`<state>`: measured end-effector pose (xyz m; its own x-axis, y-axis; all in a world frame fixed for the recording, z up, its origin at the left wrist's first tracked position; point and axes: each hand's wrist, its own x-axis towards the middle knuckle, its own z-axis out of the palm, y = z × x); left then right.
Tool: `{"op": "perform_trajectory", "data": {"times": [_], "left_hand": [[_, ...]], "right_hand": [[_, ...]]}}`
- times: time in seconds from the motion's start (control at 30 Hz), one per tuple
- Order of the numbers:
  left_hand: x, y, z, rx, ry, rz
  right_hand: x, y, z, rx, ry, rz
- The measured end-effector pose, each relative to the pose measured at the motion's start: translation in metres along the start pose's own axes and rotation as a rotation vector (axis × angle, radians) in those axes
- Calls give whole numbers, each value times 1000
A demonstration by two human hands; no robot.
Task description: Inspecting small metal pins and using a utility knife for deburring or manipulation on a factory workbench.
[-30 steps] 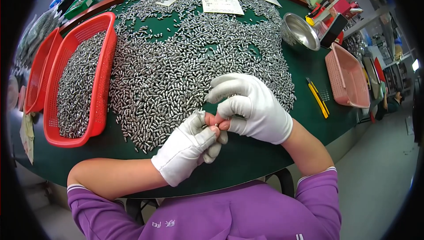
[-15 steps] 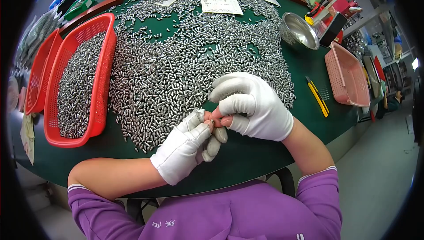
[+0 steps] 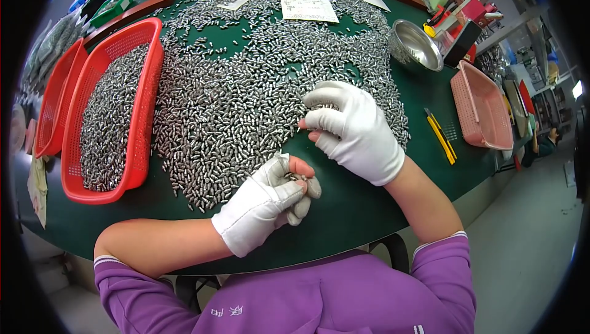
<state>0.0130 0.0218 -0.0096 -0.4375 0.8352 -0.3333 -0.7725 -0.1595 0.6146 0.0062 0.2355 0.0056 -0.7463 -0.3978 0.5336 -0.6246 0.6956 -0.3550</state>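
Observation:
A wide spread of small silvery metal parts (image 3: 215, 113), short and bullet-shaped, covers the green table (image 3: 350, 211). My left hand (image 3: 261, 202), in a white glove with bare thumb and finger tips, is closed near the table's front edge. A bit of metal shows between its curled fingers, mostly hidden. Farther right and higher, my right hand (image 3: 359, 131) wears a similar glove and hangs at the near edge of the spread. Its fingers curl round a few of the small metal parts, partly visible in the hollow of the hand. The two hands are apart.
To the left, a red plastic basket (image 3: 158, 76) holds a heap of the same parts; another red basket (image 3: 52, 106) stands beside it. On the right are a steel bowl (image 3: 424, 39), a pink basket (image 3: 482, 140) and a yellow cutter (image 3: 440, 136). A paper slip (image 3: 309, 9) lies on the parts.
My hands were together at the fingertips. My right hand has moved away, up toward the spread of parts, while the left has stayed nearly in place with its fingers more curled.

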Motion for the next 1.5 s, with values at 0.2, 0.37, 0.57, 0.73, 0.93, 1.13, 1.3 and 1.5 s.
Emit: {"op": "perform_trajectory", "data": {"times": [0.2, 0.37, 0.57, 0.73, 0.93, 1.13, 1.3, 1.5], "left_hand": [[-1, 0, -1, -11, -28, 14], [-1, 2, -2, -20, -36, -7], [-1, 1, -1, -15, -35, -10], [0, -2, -4, -34, 3, 37], [1, -2, -2, -111, 37, 22], [0, -1, -1, -98, 70, 23], [0, 2, 1, -97, 54, 25], [0, 1, -1, -126, 46, 22]], "right_hand": [[2, -10, 4, -182, -56, 27], [2, -5, 6, -201, -46, 59], [1, -8, 5, -256, -79, 73], [-4, -11, 5, 107, -36, 201], [-6, -27, -2, 525, -167, 304], [-7, -25, -1, 571, -154, 327], [-5, -25, -2, 493, -119, 224], [-4, -20, -2, 371, -72, 65]]}}
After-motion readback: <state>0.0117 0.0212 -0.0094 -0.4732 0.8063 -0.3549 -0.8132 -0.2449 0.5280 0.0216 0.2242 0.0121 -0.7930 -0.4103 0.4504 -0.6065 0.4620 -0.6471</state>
